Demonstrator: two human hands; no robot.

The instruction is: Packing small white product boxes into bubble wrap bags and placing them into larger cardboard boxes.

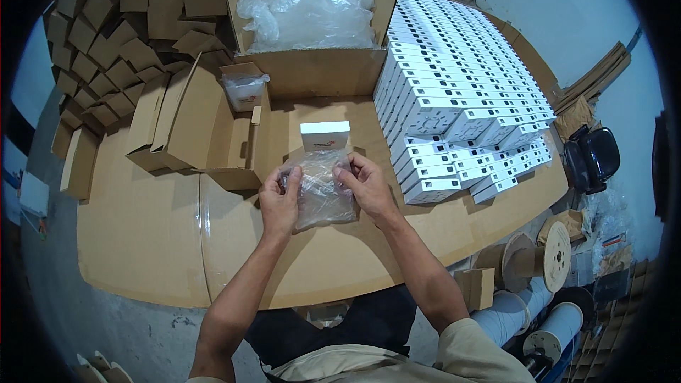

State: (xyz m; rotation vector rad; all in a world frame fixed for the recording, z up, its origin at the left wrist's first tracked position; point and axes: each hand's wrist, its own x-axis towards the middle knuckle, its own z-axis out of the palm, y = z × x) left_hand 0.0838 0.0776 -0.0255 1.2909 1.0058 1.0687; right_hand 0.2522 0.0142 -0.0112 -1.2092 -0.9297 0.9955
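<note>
Both hands, the left hand [279,202] and the right hand [367,184], grasp the edges of a clear, crinkled plastic bag [323,191] over the brown cardboard-covered table [149,234], just near of a small white rectangular box [325,135].

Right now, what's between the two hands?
Head view: a clear plastic bag, gripped at its top corners by left hand and right hand; a small white box stands just behind.
</note>
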